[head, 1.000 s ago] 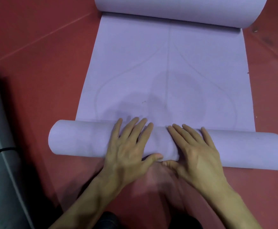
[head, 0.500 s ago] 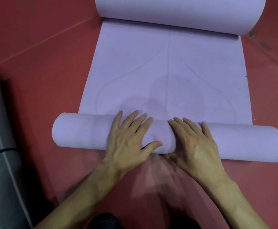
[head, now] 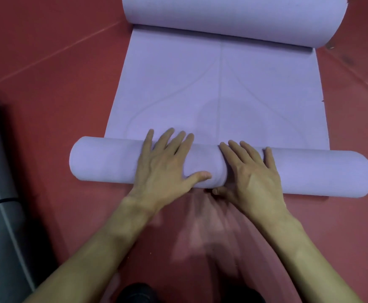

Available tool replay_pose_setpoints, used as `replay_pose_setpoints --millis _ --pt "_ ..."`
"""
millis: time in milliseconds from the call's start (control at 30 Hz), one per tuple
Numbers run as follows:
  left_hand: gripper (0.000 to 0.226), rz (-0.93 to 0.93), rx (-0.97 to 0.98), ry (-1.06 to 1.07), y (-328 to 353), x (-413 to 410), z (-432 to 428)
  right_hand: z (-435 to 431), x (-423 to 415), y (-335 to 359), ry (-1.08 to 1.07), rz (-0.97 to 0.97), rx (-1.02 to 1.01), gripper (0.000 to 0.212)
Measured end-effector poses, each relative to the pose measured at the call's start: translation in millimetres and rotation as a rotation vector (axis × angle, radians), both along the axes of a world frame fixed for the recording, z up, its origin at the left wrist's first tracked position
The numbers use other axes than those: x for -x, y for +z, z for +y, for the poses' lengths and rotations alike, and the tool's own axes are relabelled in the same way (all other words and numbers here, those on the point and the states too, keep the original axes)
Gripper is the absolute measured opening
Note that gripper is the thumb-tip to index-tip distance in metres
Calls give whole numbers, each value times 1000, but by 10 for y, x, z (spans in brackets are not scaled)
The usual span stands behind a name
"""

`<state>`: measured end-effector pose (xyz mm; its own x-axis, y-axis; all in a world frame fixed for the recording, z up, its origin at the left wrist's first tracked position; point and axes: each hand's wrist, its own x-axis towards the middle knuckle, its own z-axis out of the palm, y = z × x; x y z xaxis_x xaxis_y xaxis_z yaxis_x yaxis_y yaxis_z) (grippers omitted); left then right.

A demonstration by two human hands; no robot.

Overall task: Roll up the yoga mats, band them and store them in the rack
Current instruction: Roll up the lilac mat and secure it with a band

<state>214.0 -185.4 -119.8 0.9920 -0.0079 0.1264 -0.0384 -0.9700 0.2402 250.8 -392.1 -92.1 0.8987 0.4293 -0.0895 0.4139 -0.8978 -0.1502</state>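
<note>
Two hands are laid flat on the near roll (head: pixel 104 162) of a purple yoga mat (head: pixel 266 110), which lies on the red floor (head: pixel 47 88). The left hand (head: pixel 167 165) is spread over the top of that roll, its fingers straight and slightly fanned, and its thumb is pressed against the roll's near face. The right hand (head: pixel 252 176) is set just beside it, with fingers likewise straight and spread over the top, and its thumb is tucked at the roll's lower near edge. Nothing is pinched or gripped by either hand; the roll is only pressed. Compared with half a second ago, the near roll is seen farther from the person, and the flat stretch (head: pixel 178 84) left between it and the far roll (head: pixel 233 16) is shortened. The placing of both hands at the middle of the near roll is unchanged. At the left edge of the floor a grey mat (head: pixel 1 248) is seen, crossed by a black band (head: pixel 0 201) and kept well apart from the purple one, as before.
</note>
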Motion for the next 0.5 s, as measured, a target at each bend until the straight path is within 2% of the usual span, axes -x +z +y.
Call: replay_pose_setpoints --millis 100,300,433,500 --pt "84 -48 6 24 -48 146 -55 -14 -86 26 14 14 -5 107" --pt "107 -37 -106 -58 -99 127 34 18 -105 91 44 -13 31 91" --pt "94 -187 -69 -125 -118 247 95 -4 74 199 46 -13 50 79" --pt "89 -215 -51 -166 -84 342 83 -79 221 238 44 -1 45 80"
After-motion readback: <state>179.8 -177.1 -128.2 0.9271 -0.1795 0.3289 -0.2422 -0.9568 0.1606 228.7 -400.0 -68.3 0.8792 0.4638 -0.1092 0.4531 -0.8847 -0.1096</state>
